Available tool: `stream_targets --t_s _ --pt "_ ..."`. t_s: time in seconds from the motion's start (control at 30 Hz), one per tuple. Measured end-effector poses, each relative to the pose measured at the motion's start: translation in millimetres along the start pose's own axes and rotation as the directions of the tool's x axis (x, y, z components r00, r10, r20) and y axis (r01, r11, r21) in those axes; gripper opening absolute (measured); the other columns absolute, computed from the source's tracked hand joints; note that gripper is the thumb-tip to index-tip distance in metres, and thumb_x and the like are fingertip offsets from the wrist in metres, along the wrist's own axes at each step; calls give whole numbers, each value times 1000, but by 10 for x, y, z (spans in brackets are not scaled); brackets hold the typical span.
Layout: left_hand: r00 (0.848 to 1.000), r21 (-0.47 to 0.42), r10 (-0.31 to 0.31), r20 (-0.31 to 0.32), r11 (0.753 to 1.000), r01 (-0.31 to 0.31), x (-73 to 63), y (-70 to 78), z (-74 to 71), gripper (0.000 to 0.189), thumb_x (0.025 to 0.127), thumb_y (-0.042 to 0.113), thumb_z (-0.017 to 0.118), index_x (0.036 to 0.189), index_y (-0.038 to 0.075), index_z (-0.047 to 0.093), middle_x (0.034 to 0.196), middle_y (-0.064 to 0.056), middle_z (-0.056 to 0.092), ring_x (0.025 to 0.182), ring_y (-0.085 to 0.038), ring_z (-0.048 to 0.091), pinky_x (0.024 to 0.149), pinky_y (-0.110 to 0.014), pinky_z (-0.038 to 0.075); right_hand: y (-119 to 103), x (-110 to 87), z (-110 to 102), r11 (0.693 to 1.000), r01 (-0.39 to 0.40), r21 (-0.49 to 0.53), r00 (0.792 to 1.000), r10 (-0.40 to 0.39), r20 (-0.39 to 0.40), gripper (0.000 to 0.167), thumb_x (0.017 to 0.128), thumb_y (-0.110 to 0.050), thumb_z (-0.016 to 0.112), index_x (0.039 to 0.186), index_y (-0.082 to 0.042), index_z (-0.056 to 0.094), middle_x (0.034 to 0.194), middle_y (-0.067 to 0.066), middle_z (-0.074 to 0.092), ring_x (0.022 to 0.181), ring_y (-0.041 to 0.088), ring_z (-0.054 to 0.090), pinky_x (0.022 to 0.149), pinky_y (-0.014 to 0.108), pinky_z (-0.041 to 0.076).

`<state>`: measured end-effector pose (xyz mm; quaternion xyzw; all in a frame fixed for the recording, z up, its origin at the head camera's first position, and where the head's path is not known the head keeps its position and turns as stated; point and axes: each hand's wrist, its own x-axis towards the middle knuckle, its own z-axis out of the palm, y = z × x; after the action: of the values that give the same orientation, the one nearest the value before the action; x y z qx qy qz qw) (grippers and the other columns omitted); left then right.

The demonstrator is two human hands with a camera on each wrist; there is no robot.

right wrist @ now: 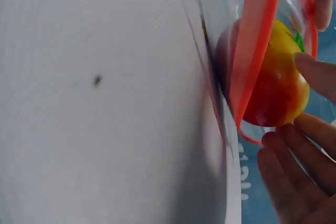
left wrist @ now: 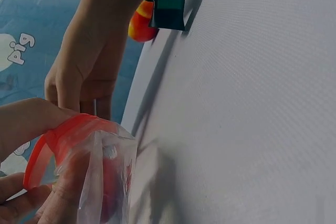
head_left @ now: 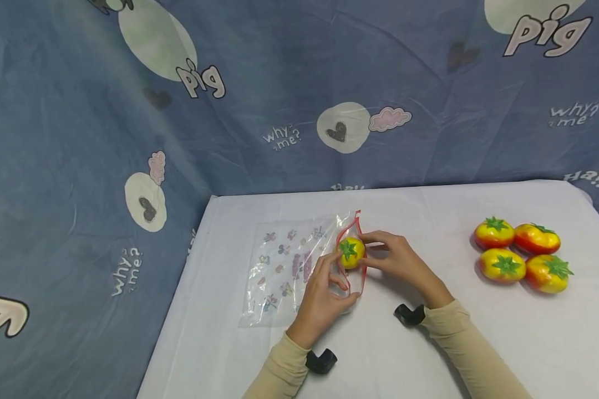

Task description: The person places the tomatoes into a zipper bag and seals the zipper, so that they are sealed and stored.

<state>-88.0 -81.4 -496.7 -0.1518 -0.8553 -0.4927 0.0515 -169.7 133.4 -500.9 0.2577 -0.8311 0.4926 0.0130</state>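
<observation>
A clear plastic bag (head_left: 274, 282) with small coloured prints and a red-edged mouth lies at the table's middle. At that mouth sits a red-and-yellow tomato (head_left: 350, 252) with a green leafy top, partly inside the bag. My left hand (head_left: 324, 296) holds the bag at its red rim, the fingers close to the tomato's left side. From the right, my right hand (head_left: 396, 257) grips the tomato with thumb and fingers. In the right wrist view the red rim crosses in front of the tomato (right wrist: 281, 85). Parts of the left fingers are hidden by the bag in the left wrist view.
Several more tomatoes (head_left: 502, 265) stand grouped on the right of the white-covered table (head_left: 429, 354). A blue printed cloth (head_left: 279, 72) hangs behind and to the left of the table. Each wrist bears a black camera mount (head_left: 321, 361).
</observation>
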Motion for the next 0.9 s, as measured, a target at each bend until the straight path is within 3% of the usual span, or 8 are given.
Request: stream_targets --t_s 0.2,0.9 --pt "1000 0 -6 5 1000 6 11 21 -15 88 72 6 93 148 7 47 139 -7 55 78 -13 69 56 -16 56 -3 22 12 1000 -7 28 1000 6 31 50 80 -4 87 126 4 69 124 22 72 108 38 72 92 49 62" --pt "1000 -34 17 23 999 -16 -7 59 -10 87 74 3 91 149 4 45 147 -9 51 81 -14 68 57 -16 58 -72 89 213 999 33 -8 999 -33 3 49 77 -7 90 121 2 72 115 18 76 100 33 75 83 42 65"
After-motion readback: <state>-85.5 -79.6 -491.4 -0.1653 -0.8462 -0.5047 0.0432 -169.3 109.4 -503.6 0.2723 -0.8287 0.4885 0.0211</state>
